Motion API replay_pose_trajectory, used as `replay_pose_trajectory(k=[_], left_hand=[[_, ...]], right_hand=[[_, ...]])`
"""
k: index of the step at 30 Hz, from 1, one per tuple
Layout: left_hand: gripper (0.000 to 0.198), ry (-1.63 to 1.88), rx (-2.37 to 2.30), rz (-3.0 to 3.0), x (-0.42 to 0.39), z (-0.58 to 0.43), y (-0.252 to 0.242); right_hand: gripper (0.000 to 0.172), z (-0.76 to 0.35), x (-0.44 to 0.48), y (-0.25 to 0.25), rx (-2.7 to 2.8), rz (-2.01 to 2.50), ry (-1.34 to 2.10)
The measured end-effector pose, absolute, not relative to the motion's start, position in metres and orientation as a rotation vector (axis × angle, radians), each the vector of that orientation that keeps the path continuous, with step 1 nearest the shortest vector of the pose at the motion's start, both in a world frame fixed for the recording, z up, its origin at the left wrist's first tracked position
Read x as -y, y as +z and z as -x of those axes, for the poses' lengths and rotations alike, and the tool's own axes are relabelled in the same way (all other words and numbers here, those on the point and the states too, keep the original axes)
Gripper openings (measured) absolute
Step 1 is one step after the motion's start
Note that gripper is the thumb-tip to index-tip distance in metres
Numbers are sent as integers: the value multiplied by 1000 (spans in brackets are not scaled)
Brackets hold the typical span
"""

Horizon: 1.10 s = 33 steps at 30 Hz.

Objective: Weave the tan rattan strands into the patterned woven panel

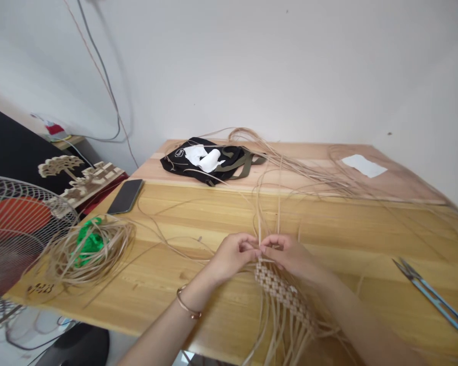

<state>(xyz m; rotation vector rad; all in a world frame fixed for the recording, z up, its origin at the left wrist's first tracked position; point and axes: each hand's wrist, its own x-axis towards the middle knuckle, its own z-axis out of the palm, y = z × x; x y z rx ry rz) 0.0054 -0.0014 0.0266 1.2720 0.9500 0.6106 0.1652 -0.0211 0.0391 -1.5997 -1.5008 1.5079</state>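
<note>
My left hand (234,254) and my right hand (290,254) meet at the middle of the wooden table (198,213), fingers pinched on thin tan rattan strands (269,203) at the top edge of a narrow woven strip (280,292). The checkered strip runs from my fingertips toward the near right edge, under my right forearm. Loose strands fan away from my hands toward the back of the table. A thin bracelet (187,305) circles my left wrist.
A coil of rattan with green string (87,246) lies near left. A dark phone (125,195) sits at the left edge, a black bag with white paper (209,160) at the back. Blue thread snips (435,297) lie far right, a white paper (364,165) back right. A fan (11,234) stands left.
</note>
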Motion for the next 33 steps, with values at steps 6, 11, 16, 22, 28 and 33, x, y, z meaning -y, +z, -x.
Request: replay_pose_trajectory(k=[6, 11, 16, 22, 28, 33], left_hand=[[22, 529, -926, -1013, -4, -5, 29], [15, 527, -926, -1024, -6, -7, 31], [9, 473, -917, -1062, -8, -7, 33], [8, 335, -891, -1090, -14, -6, 35], [12, 278, -829, -1132, -16, -3, 30], [11, 244, -867, -1228, -15, -2, 29]], right_hand=[[14, -164, 20, 38, 1598, 1447, 1299], [13, -162, 21, 36, 1597, 1451, 1309], [15, -164, 22, 35, 1602, 1459, 1279], [14, -164, 22, 38, 1641, 1434, 1297], [14, -163, 23, 43, 1713, 1479, 1190], [9, -162, 23, 45, 1651, 1542, 1339]])
